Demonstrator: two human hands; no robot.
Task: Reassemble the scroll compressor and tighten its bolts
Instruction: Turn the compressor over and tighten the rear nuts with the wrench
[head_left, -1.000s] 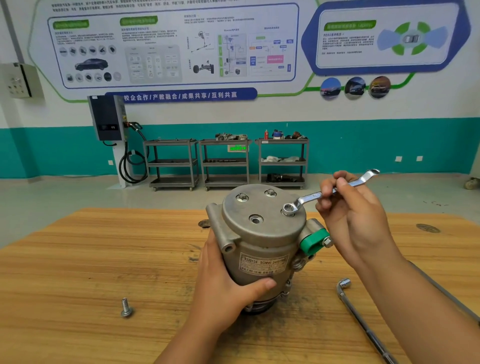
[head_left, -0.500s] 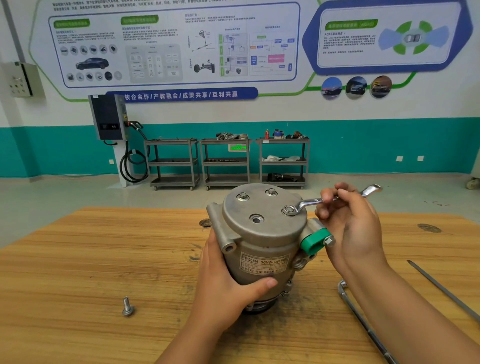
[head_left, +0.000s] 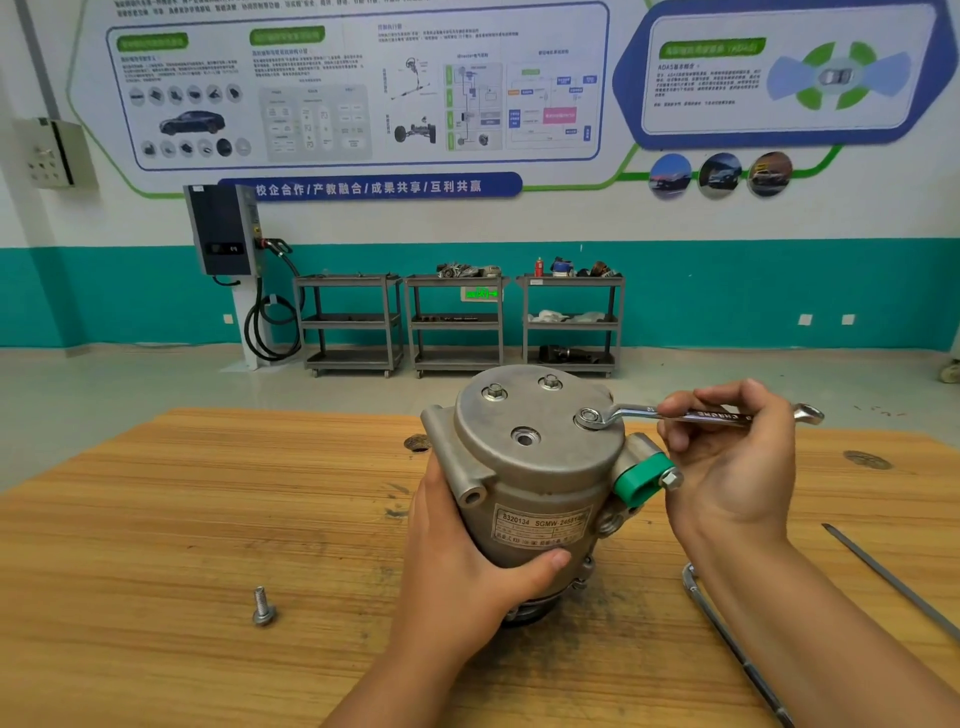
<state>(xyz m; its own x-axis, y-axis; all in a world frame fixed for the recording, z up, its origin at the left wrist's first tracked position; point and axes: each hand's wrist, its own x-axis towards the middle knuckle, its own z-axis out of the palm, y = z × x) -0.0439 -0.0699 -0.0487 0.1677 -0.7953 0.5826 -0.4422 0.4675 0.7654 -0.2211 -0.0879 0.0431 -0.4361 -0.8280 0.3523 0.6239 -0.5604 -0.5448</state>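
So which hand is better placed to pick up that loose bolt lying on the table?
Probably the left hand: the loose bolt lies on its side of the compressor it holds. The right hand is across, pinching the wrench seated on a top bolt.

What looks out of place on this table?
One hole in the top of the compressor is empty, while the other three hold bolts. A loose bolt lies alone on the table to the left. It may be the missing one, though I cannot be sure.
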